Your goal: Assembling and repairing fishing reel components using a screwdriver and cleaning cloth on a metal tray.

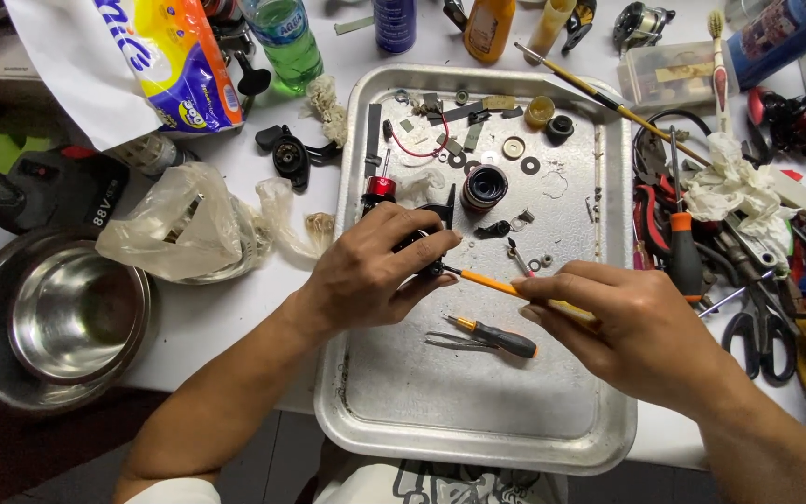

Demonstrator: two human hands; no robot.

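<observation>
Head view, frame centre: left hand [375,271] clamps small black reel body [426,245], likely rigid, oily; right hand [627,322] pinches orange tool [482,280], tip at body, over tray [608,187].

Both bare forearms come up from the bottom edge and angle inward, so the hands sit close together, fingertips nearly meeting. The left hand [375,271] lies knuckles up, fingers curled down and closed in a firm grasp, thumb pointing toward the other hand. The right hand [622,322] is palm down, thumb and forefinger pinched tight, remaining fingers bent loosely beneath, wrist straight.
</observation>
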